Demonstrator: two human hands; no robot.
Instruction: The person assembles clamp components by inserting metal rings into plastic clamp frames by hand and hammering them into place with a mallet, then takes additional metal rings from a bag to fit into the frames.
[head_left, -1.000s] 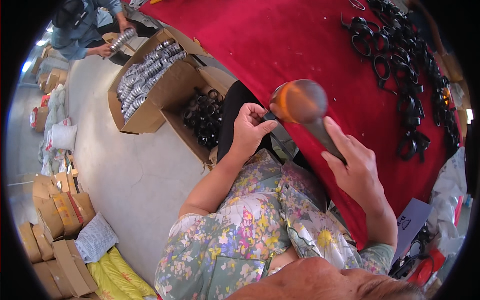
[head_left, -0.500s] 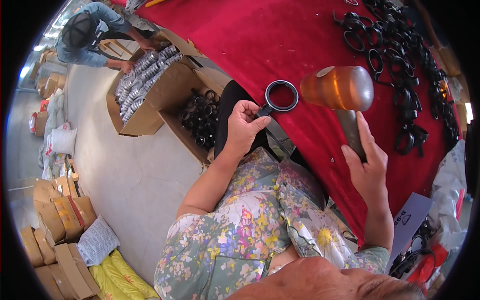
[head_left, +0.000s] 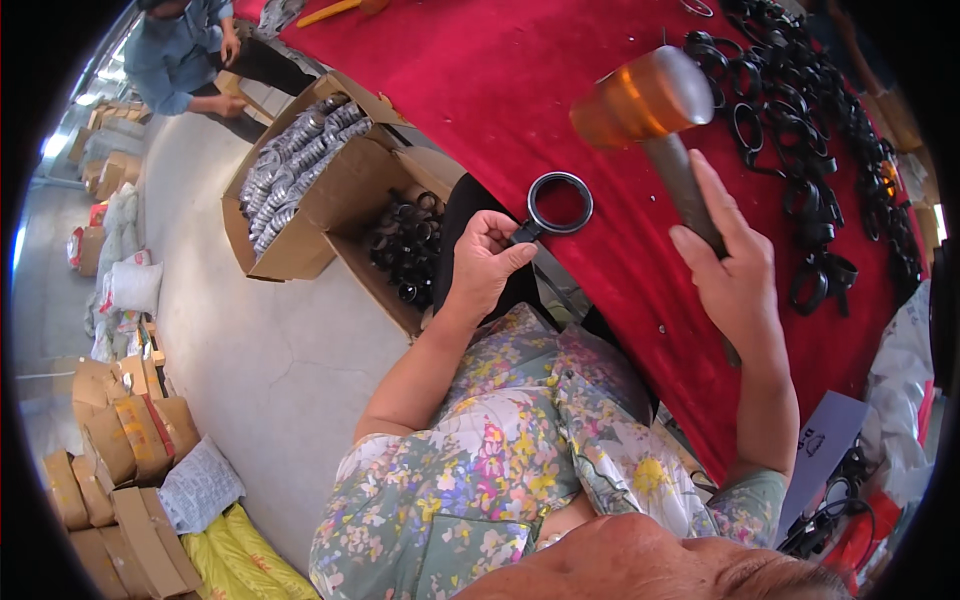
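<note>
My left hand (head_left: 485,262) pinches a black ring clamp (head_left: 533,222) by its small lug, with the ring lying over the near left edge of the red-covered table. In my right hand (head_left: 735,270) is a mallet (head_left: 645,100) with an amber, see-through head and a dark handle. Its head is raised above the table, apart from the ring. My right fingers wrap the handle, the index finger stretched along it. Many more black ring clamps (head_left: 800,150) lie heaped on the table's right side.
An open carton (head_left: 340,270) of black clamps stands left of the table, beside a carton (head_left: 250,245) filled with silvery parts. A person (head_left: 175,60) is at the far left. Cartons (head_left: 140,435) and sacks (head_left: 205,485) line the left floor. A grey-white box (head_left: 822,455) sits at right.
The mallet has risen up and away from the ring clamp, toward the far side. My left hand stays almost where it was. The person at far left has straightened and drawn back from the carton.
</note>
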